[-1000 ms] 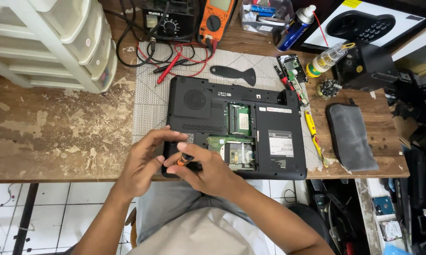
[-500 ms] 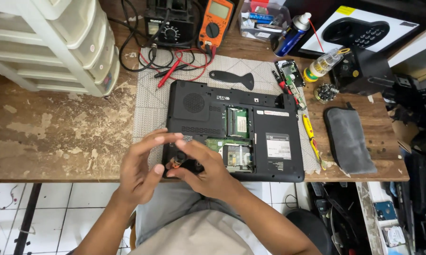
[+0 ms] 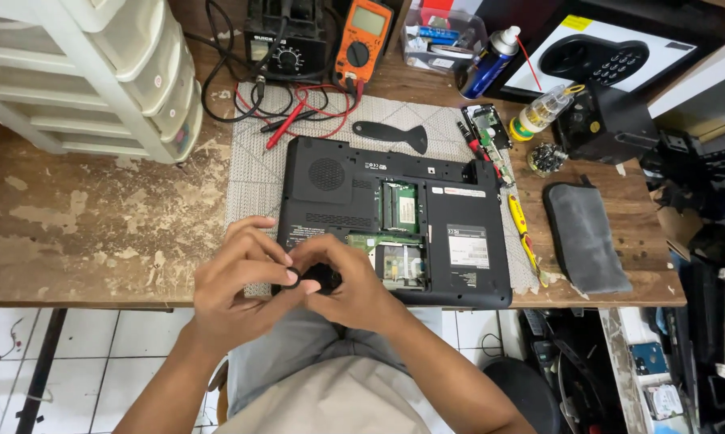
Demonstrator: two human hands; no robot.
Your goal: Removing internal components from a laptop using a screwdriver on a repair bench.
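A black laptop (image 3: 354, 185) lies upside down on a grey cutting mat (image 3: 254, 169), with its memory and card bays open and green boards (image 3: 400, 205) showing. Both of my hands meet at its front left corner. My left hand (image 3: 234, 281) and my right hand (image 3: 350, 285) pinch a small black round part (image 3: 294, 279) between thumbs and fingertips. My right hand's fingers curl over the laptop's near edge and hide what lies beneath.
A white drawer unit (image 3: 81, 72) stands at the back left. Behind the laptop are a soldering station (image 3: 286, 36), an orange multimeter (image 3: 362, 40) with red leads, a black spatula (image 3: 391, 134) and a spray can (image 3: 491, 60). A yellow-handled screwdriver (image 3: 523, 233) and grey pouch (image 3: 583, 237) lie to the right.
An orange tool tip seen in my right hand a second ago is no longer visible. My fingers have closed together around the small black part at the same corner.
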